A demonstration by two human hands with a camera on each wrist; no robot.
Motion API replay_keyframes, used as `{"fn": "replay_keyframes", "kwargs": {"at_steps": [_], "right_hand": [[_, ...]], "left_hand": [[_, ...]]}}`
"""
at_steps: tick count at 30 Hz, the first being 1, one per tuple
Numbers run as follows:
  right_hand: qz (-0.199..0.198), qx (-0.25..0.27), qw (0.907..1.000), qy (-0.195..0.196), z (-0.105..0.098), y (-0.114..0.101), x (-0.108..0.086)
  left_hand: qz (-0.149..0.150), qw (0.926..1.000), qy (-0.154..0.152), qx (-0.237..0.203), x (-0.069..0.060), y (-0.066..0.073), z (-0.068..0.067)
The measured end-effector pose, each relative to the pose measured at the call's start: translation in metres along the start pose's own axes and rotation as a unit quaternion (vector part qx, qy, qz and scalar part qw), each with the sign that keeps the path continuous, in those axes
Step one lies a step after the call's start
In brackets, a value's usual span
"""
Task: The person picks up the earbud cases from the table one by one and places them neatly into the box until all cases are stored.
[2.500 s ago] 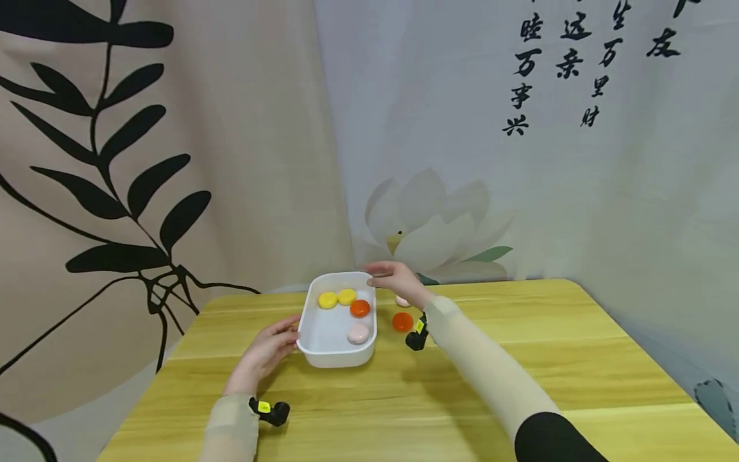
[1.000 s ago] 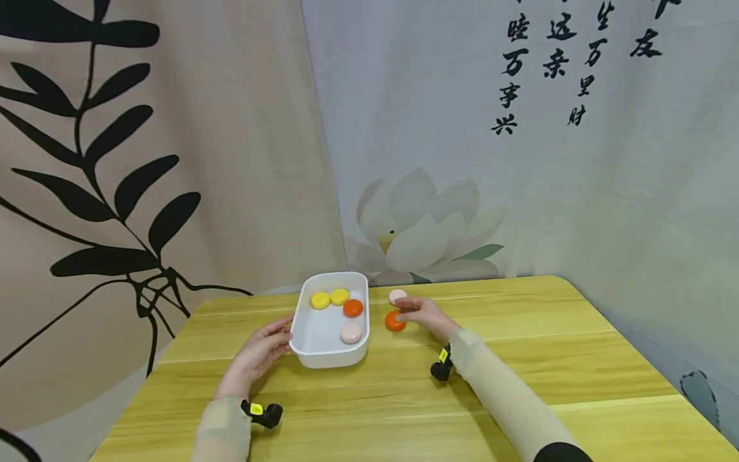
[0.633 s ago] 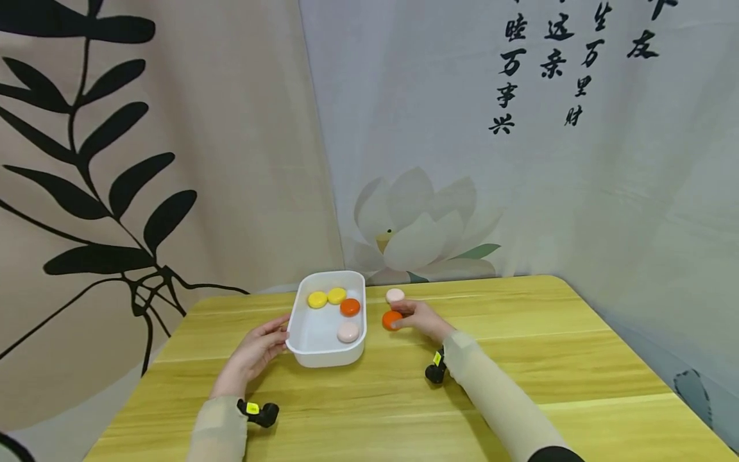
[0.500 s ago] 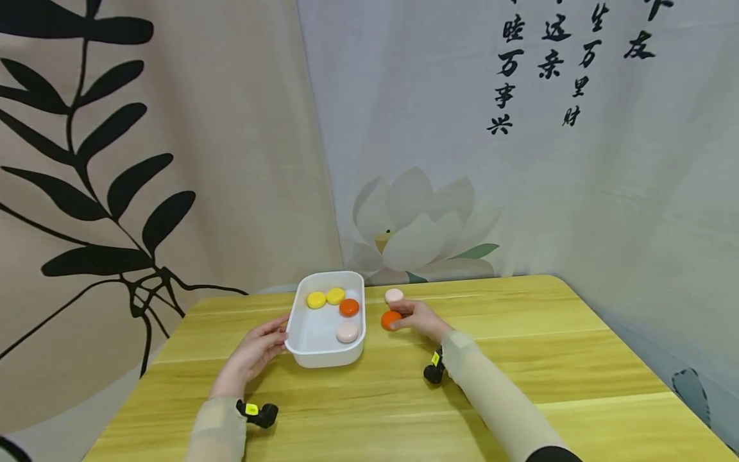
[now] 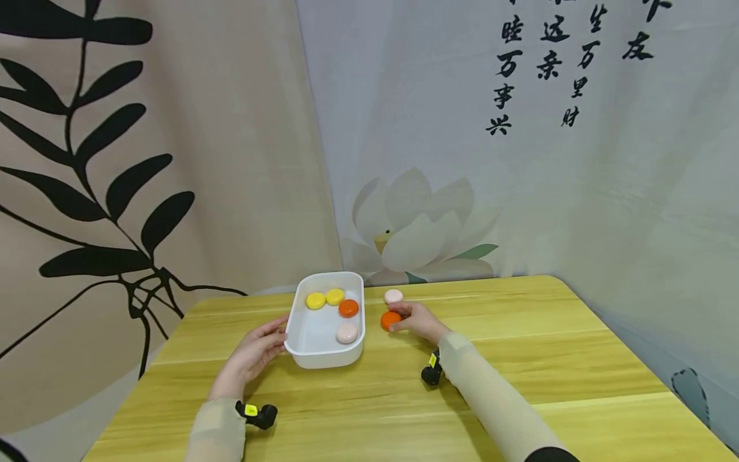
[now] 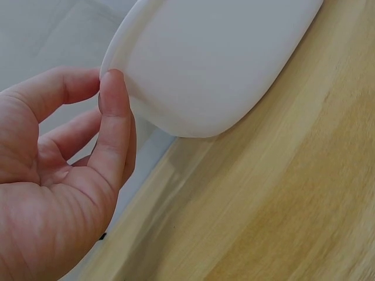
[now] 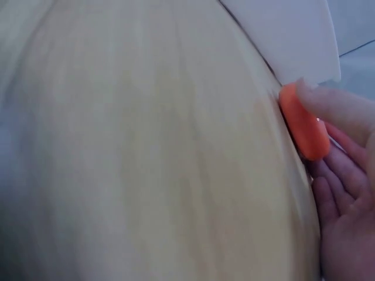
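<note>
The right hand [image 5: 418, 321] has left the box's [image 5: 329, 360] 1 o'clock corner. The left hand's [image 5: 253, 355] fingers, slightly apart, touch the box between 8 and 9 o'clock. At its 3 o'clock, right thumb and fingers pinch an orange disc [image 5: 389, 321], partly covering it; whether it is lifted is unclear. The right wrist view blurs.

A pale cloth [image 5: 416, 83] hangs behind a wooden table [image 5: 358, 417]. It shows a black leafy plant [image 5: 135, 186] at left, a white flower [image 5: 424, 240] with a green leaf [image 5: 476, 251] low in the middle, and black writing [image 5: 549, 65] at upper right.
</note>
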State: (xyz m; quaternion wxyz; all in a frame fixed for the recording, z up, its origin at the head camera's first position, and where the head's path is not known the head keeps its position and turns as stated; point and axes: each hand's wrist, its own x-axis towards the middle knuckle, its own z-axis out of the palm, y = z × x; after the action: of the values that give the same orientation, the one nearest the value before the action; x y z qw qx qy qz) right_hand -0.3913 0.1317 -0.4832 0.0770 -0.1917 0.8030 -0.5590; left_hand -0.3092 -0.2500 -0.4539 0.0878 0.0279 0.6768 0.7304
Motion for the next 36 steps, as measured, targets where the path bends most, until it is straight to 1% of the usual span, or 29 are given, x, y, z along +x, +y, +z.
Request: {"fn": "replay_keyframes", "kwargs": {"at_steps": [4,10,14,21,31,36], "right_hand": [[-0.004,-0.005,1.0,0.003,0.0008,-0.0005,0.0007],[0.016,-0.022,0.9995,0.015,0.002,-0.0004,0.0015],[0.013,-0.025,0.9995,0.016,0.0028,-0.0019,0.0009],[0.021,-0.019,0.9993,0.026,0.0023,0.0,0.0019],[0.013,-0.016,0.9994,0.028,0.0037,0.0006,0.001],[0.018,-0.018,0.9993,0.028,0.0037,0.0004,0.0011]], "left_hand": [[0.002,1.0,-0.002,-0.002,-0.0003,0.0001,0.0001],[0.001,1.0,-0.001,-0.006,0.0,-0.0001,-0.0002],[0.001,1.0,-0.001,-0.002,-0.0004,-0.0002,-0.0013],[0.001,1.0,-0.004,0.001,-0.0005,0.0009,-0.0005],[0.004,1.0,-0.007,0.001,0.0,-0.0018,-0.0021],[0.004,1.0,-0.005,0.004,0.0011,-0.0021,-0.0018]]}}
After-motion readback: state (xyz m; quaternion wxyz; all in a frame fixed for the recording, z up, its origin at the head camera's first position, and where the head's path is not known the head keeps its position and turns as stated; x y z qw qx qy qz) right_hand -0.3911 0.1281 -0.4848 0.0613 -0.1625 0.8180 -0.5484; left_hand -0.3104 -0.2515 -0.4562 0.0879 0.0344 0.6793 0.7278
